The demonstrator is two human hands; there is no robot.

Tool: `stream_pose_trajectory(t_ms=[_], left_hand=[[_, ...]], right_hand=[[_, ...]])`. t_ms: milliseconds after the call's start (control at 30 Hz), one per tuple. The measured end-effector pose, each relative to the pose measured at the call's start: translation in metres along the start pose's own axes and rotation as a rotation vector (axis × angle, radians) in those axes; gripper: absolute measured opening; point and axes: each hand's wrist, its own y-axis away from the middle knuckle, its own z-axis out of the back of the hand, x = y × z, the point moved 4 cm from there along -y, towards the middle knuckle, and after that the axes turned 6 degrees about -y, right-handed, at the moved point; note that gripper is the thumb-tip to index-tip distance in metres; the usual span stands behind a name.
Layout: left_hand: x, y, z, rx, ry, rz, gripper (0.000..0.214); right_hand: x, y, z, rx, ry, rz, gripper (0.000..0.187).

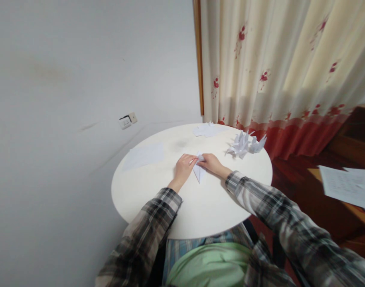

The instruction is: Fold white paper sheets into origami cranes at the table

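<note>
Near the middle of the round white table lies a small piece of folded white paper, its narrow point toward me. My left hand pinches its upper left edge between thumb and fingertips. From the other side my right hand grips the upper right part of the same paper, fingers closed on it. The two hands almost meet at the top of the folded paper. Fingers partly hide the upper folds.
Several folded white paper shapes are heaped at the table's right rim. Flat white sheets lie on the left, and more paper at the back. Written papers rest on brown furniture to the right. A wall and curtain stand behind.
</note>
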Motion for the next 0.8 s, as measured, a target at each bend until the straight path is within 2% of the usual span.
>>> stream_pose_trajectory(t_ms=[533, 800], left_hand=[[-0.015, -0.002, 0.012, -0.155, -0.01, -0.058, 0.015], [-0.02, -0.001, 0.016, -0.188, 0.0, -0.057, 0.014]], right_hand=[[0.008, 0.003, 0.005, 0.011, 0.032, 0.028, 0.018], [0.009, 0.003, 0.005, -0.005, 0.005, 0.055, 0.018]])
